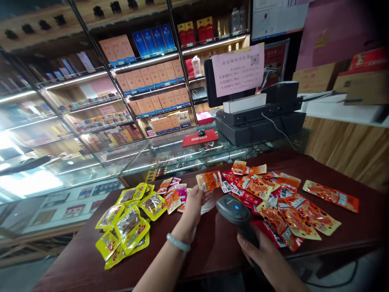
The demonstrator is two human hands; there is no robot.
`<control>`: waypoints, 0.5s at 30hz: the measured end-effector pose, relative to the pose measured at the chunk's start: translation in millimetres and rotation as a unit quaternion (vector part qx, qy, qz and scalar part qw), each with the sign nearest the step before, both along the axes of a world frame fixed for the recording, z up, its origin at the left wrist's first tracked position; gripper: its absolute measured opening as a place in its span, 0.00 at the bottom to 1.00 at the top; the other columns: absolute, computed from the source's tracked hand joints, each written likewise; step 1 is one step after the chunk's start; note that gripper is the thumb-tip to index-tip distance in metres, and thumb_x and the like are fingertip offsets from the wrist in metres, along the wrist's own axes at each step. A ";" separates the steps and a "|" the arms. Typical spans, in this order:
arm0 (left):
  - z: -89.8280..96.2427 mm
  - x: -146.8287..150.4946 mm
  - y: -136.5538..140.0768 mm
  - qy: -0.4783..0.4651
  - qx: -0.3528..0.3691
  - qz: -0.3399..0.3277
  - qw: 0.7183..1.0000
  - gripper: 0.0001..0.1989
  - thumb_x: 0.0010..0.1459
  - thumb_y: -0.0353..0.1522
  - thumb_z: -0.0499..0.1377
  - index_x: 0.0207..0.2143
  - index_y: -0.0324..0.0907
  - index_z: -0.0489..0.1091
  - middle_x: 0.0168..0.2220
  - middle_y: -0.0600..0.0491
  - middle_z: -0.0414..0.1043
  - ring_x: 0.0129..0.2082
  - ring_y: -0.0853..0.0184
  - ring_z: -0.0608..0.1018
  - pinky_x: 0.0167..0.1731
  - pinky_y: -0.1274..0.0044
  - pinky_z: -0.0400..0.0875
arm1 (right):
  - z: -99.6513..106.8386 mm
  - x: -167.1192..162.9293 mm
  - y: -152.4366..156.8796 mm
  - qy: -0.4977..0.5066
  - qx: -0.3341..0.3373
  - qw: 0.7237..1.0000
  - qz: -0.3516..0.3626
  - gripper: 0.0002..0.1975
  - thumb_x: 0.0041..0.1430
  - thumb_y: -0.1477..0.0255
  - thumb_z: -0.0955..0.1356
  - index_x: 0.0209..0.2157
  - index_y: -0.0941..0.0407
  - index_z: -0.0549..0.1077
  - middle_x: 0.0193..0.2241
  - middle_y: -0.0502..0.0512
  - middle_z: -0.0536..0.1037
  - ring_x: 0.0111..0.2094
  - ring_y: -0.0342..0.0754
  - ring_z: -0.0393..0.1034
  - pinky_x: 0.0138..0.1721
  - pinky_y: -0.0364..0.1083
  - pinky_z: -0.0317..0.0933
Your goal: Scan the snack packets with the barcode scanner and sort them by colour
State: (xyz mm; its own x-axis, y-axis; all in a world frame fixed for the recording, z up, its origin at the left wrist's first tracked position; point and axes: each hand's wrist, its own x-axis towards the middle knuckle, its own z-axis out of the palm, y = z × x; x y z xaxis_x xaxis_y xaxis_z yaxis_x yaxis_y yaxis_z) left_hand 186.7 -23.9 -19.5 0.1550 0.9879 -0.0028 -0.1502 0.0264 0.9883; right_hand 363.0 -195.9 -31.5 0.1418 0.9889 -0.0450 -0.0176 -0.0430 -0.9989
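My left hand, with a pale bangle at the wrist, pinches a small orange snack packet above the middle of the table. In my right hand is a black barcode scanner, gripped by its handle, with a blue light on top. The scanner's head lies just below and right of the packet. To the left is a heap of yellow snack packets, and beside it a smaller group of orange and pink packets. Many orange and red packets are spread on the right.
Everything lies on a dark red table. Behind it runs a glass counter with a red mouse pad and a monitor and till. Shelves of boxed goods stand farther back. Cardboard boxes sit at the right.
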 end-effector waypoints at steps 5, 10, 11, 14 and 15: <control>0.0 -24.6 -56.5 -0.179 -0.106 0.026 0.978 0.19 0.52 0.38 0.70 0.44 0.39 0.72 0.41 0.43 0.81 0.42 0.58 0.84 0.48 0.67 0.77 | -3.7 -10.4 6.1 -0.010 0.002 1.000 0.013 0.22 0.54 0.50 0.74 0.41 0.54 0.78 0.35 0.57 0.84 0.44 0.61 0.77 0.55 0.56 0.67; -8.3 -37.8 -73.2 -0.232 -0.121 0.060 0.963 0.17 0.54 0.33 0.68 0.45 0.38 0.72 0.44 0.41 0.80 0.43 0.57 0.83 0.47 0.68 0.78 | -0.7 -27.1 6.8 -0.023 0.009 0.996 0.083 0.22 0.57 0.51 0.72 0.43 0.54 0.78 0.38 0.58 0.84 0.47 0.61 0.76 0.56 0.55 0.67; -9.7 -39.9 -73.3 -0.240 -0.118 0.067 0.961 0.16 0.54 0.33 0.67 0.45 0.38 0.72 0.45 0.41 0.80 0.44 0.56 0.83 0.46 0.68 0.78 | 1.6 -30.9 6.3 -0.022 0.014 0.994 0.104 0.22 0.58 0.51 0.72 0.45 0.53 0.78 0.40 0.58 0.84 0.49 0.61 0.76 0.56 0.55 0.66; -11.3 -44.9 -72.7 -0.258 -0.100 0.080 0.958 0.13 0.56 0.33 0.64 0.44 0.39 0.73 0.47 0.42 0.80 0.47 0.54 0.82 0.46 0.67 0.79 | 6.9 -41.1 4.7 -0.012 0.023 0.988 0.150 0.25 0.60 0.52 0.71 0.53 0.52 0.76 0.48 0.59 0.82 0.51 0.60 0.75 0.56 0.54 0.66; -11.0 -46.0 -73.1 -0.262 -0.094 0.081 0.957 0.12 0.57 0.33 0.63 0.44 0.40 0.74 0.47 0.42 0.80 0.48 0.54 0.81 0.46 0.67 0.79 | 7.6 -43.6 4.4 -0.010 0.022 0.987 0.157 0.26 0.61 0.52 0.71 0.54 0.52 0.75 0.50 0.60 0.82 0.52 0.60 0.74 0.56 0.54 0.66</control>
